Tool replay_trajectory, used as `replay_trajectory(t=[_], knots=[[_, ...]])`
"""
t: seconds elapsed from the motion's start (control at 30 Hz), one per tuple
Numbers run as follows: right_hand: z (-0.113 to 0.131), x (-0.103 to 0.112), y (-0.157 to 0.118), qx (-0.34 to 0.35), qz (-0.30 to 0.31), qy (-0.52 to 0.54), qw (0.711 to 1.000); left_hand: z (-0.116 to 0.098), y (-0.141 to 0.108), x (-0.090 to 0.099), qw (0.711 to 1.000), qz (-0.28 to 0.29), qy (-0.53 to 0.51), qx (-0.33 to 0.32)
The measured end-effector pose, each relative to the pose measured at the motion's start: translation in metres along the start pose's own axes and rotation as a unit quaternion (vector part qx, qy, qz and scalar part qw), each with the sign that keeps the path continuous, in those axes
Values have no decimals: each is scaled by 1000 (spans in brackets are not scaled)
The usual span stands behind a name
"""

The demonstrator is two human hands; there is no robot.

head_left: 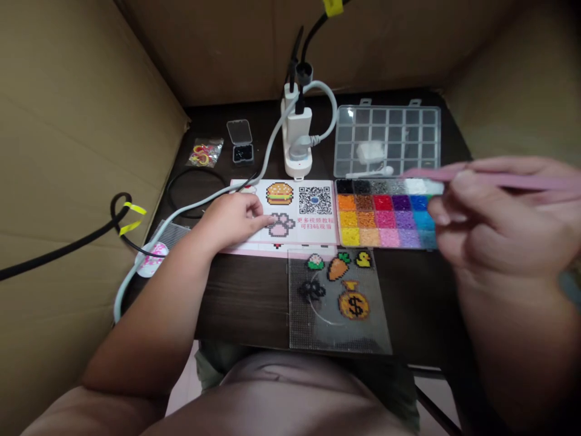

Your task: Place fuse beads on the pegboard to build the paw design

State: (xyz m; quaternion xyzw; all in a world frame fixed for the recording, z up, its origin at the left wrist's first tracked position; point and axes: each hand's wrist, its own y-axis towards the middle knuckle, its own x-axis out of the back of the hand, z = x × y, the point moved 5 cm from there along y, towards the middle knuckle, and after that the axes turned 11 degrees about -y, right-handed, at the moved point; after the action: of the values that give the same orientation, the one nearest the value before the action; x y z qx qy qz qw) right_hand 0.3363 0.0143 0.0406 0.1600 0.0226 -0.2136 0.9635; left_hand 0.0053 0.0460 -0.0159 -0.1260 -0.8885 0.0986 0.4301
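Observation:
My left hand (238, 219) rests on the printed pattern sheet (315, 233), its thumb and a finger apart beside the pink paw picture (281, 226). At the right, my right hand (490, 212) holds pink tweezers (494, 179) above the right side of the bead box (381, 221), whose compartments hold beads sorted by colour. Whether the tweezer tips hold a bead is too small to tell. On the transparent pegboard (336, 333) lie bead figures: a carrot (338, 266), a yellow duck (364, 259), a money bag (354, 304), a dark paw shape (312, 290) and a small green-and-pink one (315, 261).
Behind the sheet stands a white power strip (298, 142) with cables. The box's open lid (388, 139) holds a white lump. A small black-bead case (242, 152) and a bag of rings (206, 152) lie at the back left. Cardboard walls (363, 54) surround the table.

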Motion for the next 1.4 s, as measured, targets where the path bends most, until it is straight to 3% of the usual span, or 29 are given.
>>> replay_trajectory(t=[0.07, 0.13, 0.23, 0.3, 0.4, 0.8, 1.07, 1.4], knots=[[-7, -1, -3, -17, 24, 2, 1000, -1, -1, -1, 1000, 7, 0, 5], [-17, -6, -8, -105, 102, 15, 989, -1, -2, -1, 1000, 12, 0, 9], [-23, -15, -16, -202, 243, 61, 947, -1, -3, 0, 1000, 17, -4, 19], [-23, -21, -21, -224, 322, 85, 916, -1, -3, 0, 1000, 19, -7, 23], [-25, -20, -26, -231, 371, 83, 896, -1, -3, 0, 999, 23, -10, 27], [-21, 0, -59, -290, 355, 39, 888, -4, -3, 2, 999, 29, 3, 33], [-28, 18, -94, -286, 236, 59, 927, 0, 0, 1, 1000, 22, -6, 10], [-27, 18, -118, -256, 99, 16, 962, 0, 1, 2, 999, 16, -44, 4]])
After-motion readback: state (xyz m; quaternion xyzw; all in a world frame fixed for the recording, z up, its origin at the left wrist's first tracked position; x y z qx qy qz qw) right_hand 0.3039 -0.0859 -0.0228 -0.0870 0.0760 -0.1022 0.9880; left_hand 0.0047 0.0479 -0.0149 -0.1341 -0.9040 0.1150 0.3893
